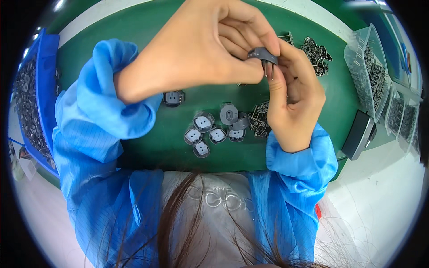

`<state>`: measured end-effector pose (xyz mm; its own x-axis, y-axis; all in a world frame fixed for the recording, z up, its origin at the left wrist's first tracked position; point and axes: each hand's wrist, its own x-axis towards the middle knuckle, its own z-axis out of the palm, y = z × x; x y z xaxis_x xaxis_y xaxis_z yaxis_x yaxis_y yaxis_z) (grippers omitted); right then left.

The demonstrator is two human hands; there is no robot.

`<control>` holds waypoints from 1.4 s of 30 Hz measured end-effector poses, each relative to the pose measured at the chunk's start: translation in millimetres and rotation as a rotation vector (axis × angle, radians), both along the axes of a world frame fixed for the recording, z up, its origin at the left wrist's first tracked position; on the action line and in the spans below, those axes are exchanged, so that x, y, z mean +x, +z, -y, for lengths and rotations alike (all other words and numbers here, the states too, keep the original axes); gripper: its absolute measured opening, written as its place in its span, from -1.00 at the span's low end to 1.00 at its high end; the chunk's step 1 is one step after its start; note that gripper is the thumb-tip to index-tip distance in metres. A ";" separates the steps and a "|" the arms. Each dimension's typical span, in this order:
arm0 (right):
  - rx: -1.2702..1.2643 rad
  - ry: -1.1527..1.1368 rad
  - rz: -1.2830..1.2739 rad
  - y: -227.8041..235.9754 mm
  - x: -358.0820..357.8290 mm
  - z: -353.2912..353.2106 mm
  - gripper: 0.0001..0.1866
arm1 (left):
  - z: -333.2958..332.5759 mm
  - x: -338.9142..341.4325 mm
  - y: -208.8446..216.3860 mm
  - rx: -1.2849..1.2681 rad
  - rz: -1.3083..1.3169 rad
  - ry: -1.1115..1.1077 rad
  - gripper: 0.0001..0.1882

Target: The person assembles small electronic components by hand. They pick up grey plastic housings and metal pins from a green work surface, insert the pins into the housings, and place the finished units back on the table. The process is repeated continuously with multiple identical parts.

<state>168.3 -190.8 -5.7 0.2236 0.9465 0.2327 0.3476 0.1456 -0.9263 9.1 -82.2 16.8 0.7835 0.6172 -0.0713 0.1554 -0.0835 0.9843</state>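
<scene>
Above the far half of the green table point(178, 154), both my hands are closed around one small dark grey plug body point(262, 54). Thin metal pins point(272, 71) stick out of its lower side. My left hand point(196, 47) pinches the body between thumb and fingers. From the right, my right hand point(297, 96) has its thumb against the pins and its fingers curled behind. Nearer to me lie several round grey plug bodies with pale two-holed faces point(217, 135), and a darker round one point(229, 114) face up among them. Another plug body point(173, 98) sits by my left cuff.
Small metal pins form a pile point(260, 119) beside my right wrist and another pile point(316, 56) farther back. A blue bin point(44, 89) of dark parts stands at left. Clear plastic bins point(357, 67) of metal parts and a black box point(358, 135) line the right side.
</scene>
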 end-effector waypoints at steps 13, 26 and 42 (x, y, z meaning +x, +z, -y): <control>0.000 -0.033 0.501 5.2 12.8 -7.4 -0.68 | -112.5 -40.9 -7.4 0.717 -0.310 0.318 -0.77; -0.076 0.393 0.611 -5.0 10.6 3.8 -0.55 | -40.8 -63.9 11.9 0.315 -0.401 -0.521 -0.49; -0.063 0.211 0.333 -0.4 6.3 -2.8 -0.63 | -30.1 -46.8 -3.0 0.421 -0.226 -0.331 -0.51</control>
